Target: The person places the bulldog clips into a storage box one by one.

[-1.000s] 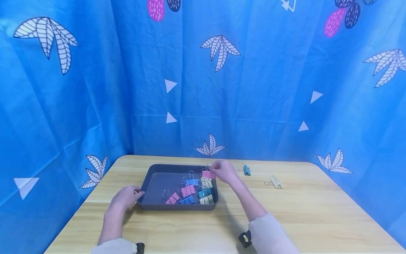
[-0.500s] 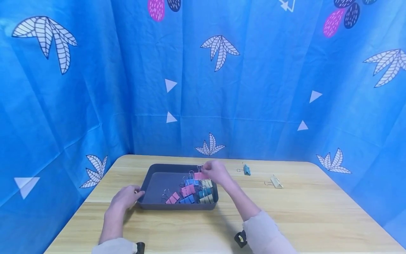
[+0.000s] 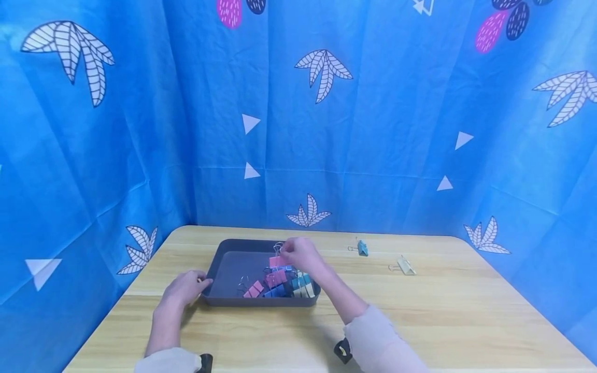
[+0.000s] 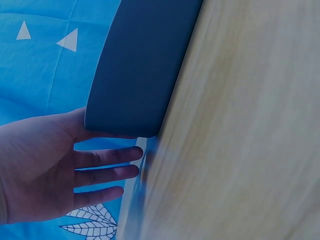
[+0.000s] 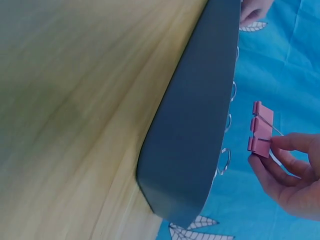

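Note:
In the head view, my right hand (image 3: pixel 302 255) pinches a pink binder clip (image 3: pixel 278 261) above the right half of the dark grey tray (image 3: pixel 261 302). The right wrist view shows that pink clip (image 5: pixel 261 131) between thumb and fingertips, apart from the tray wall (image 5: pixel 192 115). My left hand (image 3: pixel 185 288) touches the tray's left edge. Seen from the left wrist, this hand (image 4: pixel 47 162) has straight fingers (image 4: pixel 107 175) beside the tray corner (image 4: pixel 135 75), which hides part of the thumb and index finger. Several pink, blue, teal and cream binder clips (image 3: pixel 275 278) lie in the tray.
Right of the tray, a teal binder clip (image 3: pixel 363 247) and a cream one (image 3: pixel 407 266) lie on the wooden table (image 3: pixel 448 311). A blue patterned curtain (image 3: pixel 382 129) hangs behind the table and along both sides.
My right hand has carried the pink binder clip leftward, from the tray's right edge to over the blue clip inside. The left hand stays at the tray's left edge.

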Action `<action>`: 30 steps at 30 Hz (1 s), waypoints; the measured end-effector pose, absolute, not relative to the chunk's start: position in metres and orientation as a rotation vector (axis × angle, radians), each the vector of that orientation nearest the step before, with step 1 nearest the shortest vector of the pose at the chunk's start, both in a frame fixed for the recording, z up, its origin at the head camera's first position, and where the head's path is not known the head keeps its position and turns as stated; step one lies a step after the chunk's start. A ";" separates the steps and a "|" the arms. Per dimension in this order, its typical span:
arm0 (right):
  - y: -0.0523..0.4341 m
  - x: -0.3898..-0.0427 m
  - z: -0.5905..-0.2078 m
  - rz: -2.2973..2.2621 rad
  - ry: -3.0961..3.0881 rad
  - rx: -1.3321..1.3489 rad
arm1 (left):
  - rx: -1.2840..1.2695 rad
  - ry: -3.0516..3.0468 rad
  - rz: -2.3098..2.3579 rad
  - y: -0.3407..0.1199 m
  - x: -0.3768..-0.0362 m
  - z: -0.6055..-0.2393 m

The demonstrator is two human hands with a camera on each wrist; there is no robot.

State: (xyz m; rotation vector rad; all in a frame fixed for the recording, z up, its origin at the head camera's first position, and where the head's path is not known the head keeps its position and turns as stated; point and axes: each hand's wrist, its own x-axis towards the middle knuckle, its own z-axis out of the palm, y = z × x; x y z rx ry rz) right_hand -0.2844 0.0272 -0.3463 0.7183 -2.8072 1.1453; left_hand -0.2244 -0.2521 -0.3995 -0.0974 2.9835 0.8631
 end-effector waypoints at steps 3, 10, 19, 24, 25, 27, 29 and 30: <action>0.019 -0.283 -0.346 1.150 -2.809 0.723 | -0.076 2.999 0.854 -0.253 -0.224 -0.398; 0.003 -0.284 -0.353 1.138 -2.777 0.730 | -0.069 3.006 0.840 -0.252 -0.224 -0.395; -0.012 -0.283 -0.361 1.089 -2.781 0.750 | -0.081 3.004 0.853 -0.251 -0.223 -0.396; -0.018 -0.287 -0.366 1.060 -2.805 0.715 | -0.089 2.999 0.867 -0.250 -0.222 -0.396; -0.020 -0.287 -0.367 1.069 -2.814 0.705 | -0.089 2.999 0.868 -0.250 -0.222 -0.396; -0.022 -0.288 -0.369 1.073 -2.830 0.692 | -0.095 2.996 0.870 -0.250 -0.222 -0.396; -0.024 -0.289 -0.370 1.068 -2.836 0.690 | -0.101 2.991 0.876 -0.250 -0.222 -0.396; -0.025 -0.289 -0.371 1.055 -2.838 0.691 | -0.103 2.990 0.878 -0.250 -0.222 -0.397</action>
